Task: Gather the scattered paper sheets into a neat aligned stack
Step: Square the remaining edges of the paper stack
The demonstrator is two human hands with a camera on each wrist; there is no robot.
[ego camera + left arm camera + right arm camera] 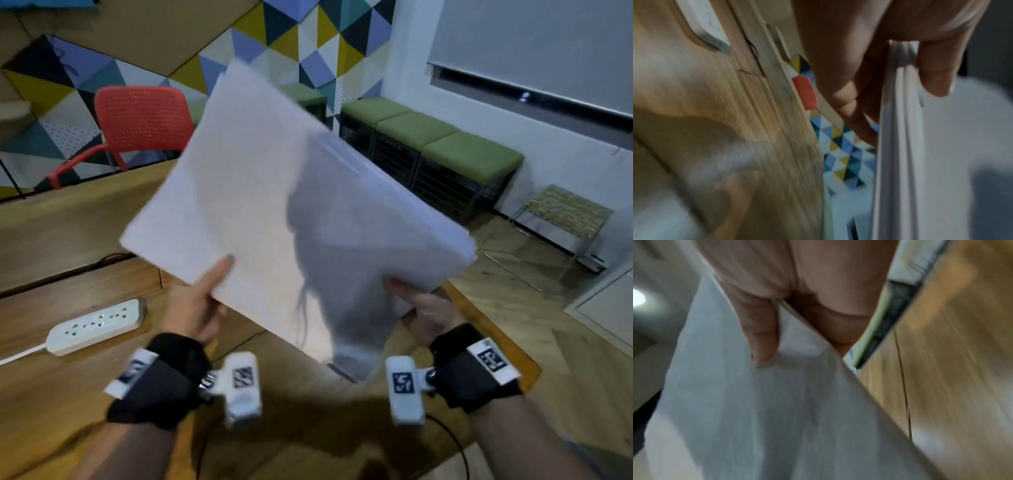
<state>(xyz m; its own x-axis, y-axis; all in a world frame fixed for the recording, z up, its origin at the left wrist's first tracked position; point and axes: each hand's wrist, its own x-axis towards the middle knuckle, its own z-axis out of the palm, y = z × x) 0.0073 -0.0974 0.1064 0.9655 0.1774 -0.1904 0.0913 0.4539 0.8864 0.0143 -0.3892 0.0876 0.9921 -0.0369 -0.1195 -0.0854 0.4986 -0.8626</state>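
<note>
The sheaf of white paper sheets (pixel 260 192) is lifted clear of the light wooden desk (pixel 68 233), tilted, its far edges fanned and uneven. The left hand (pixel 195 308) pinches its near left edge, thumb on top; in the left wrist view the fingers (pixel 849 104) curl behind the layers. The right hand (pixel 424 308) grips the near right corner, thumb pressed on the top sheet. To square it well, I judge both grips should loosen slightly while the sheaf's long edge taps down on the desk, away from the white power strip (pixel 96 325).
</note>
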